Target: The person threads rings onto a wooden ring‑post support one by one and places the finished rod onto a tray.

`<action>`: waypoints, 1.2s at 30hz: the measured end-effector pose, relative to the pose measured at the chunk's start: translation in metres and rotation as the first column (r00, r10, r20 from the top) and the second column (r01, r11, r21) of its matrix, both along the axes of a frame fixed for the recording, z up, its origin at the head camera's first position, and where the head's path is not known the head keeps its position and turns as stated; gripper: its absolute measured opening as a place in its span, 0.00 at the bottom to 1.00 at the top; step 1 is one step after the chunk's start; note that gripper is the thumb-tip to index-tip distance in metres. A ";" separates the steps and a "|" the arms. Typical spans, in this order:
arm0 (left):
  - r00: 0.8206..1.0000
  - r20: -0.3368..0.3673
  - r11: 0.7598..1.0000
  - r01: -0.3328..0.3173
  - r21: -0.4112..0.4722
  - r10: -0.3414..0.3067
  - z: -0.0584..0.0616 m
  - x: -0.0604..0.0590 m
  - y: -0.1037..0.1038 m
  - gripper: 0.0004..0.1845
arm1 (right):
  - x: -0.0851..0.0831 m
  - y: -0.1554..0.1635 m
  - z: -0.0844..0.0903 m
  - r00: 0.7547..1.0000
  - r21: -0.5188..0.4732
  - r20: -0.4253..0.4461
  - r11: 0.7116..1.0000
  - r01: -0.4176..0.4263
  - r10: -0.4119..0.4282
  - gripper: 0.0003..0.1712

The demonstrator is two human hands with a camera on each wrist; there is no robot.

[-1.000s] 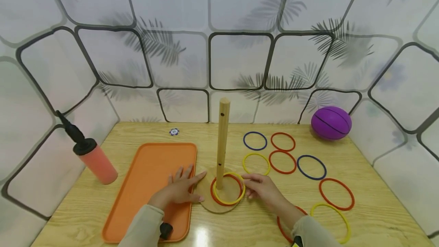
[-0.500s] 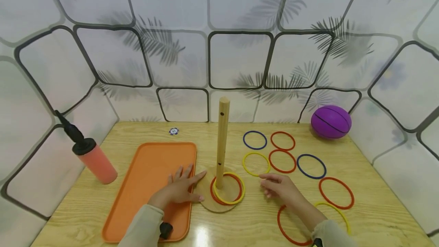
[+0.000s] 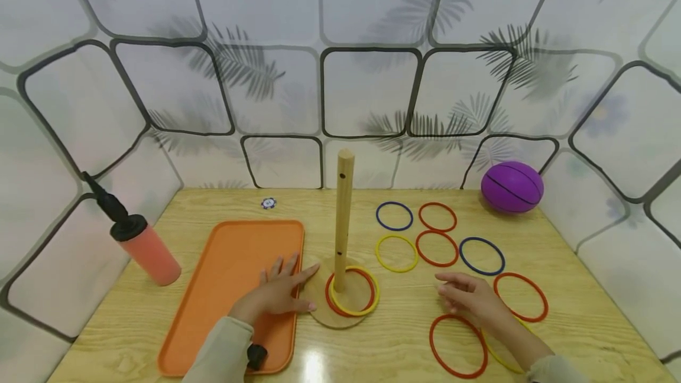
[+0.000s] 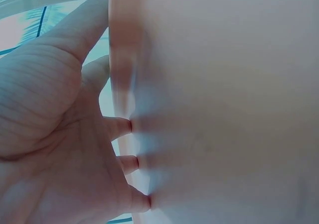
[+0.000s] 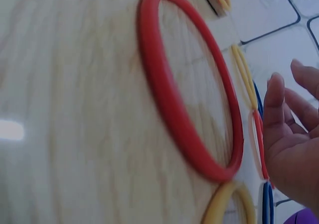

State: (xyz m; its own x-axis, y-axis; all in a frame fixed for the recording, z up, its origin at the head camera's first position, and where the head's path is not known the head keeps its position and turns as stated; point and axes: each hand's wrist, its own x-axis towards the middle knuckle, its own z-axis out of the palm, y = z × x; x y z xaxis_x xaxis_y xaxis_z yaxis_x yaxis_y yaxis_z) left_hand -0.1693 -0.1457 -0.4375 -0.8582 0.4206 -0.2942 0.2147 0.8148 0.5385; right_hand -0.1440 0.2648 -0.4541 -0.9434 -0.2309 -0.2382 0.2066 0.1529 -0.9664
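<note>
A wooden peg (image 3: 344, 217) stands on a round wooden base (image 3: 322, 311) with a red ring and a yellow ring (image 3: 353, 292) around it. My left hand (image 3: 282, 292) lies flat, fingers spread, on the orange tray (image 3: 229, 294) with its fingertips against the base; the left wrist view shows the left hand (image 4: 75, 139) pressed to the tray. My right hand (image 3: 468, 295) hovers open over the table, holding nothing, just above a red ring (image 3: 458, 345) (image 5: 187, 84). A yellow ring (image 3: 500, 354) lies partly under that forearm.
Several loose red, blue and yellow rings (image 3: 437, 247) lie on the wooden table (image 3: 393, 347) right of the peg. A purple ball (image 3: 512, 187) sits at the back right, a pink pump (image 3: 143, 248) at the left, a small chip (image 3: 268, 203) near the wall.
My right hand has drawn away from the rings on the base and moved right, toward the loose rings. The left hand has stayed in place.
</note>
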 end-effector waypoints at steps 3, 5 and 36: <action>1.000 0.002 1.000 -0.002 -0.001 0.002 0.000 0.000 0.000 0.42 | 0.005 0.009 0.001 0.998 0.102 -0.037 0.994 -0.039 0.043 0.30; 1.000 0.001 1.000 -0.003 -0.001 0.003 -0.001 0.000 -0.001 0.42 | 0.007 0.015 0.003 0.994 0.155 -0.065 0.985 -0.075 0.086 0.30; 1.000 -0.003 1.000 -0.002 0.006 0.002 -0.003 -0.001 0.000 0.42 | 0.006 0.018 -0.028 0.640 0.444 -0.616 0.874 -0.199 0.459 0.12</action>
State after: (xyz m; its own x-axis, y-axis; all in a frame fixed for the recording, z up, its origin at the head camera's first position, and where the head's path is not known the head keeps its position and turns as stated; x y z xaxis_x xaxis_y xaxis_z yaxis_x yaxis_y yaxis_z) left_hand -0.1702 -0.1460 -0.4409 -0.8600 0.4204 -0.2892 0.2142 0.8118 0.5432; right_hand -0.1380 0.2827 -0.4823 -0.7348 -0.5959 0.3240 -0.6153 0.3844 -0.6883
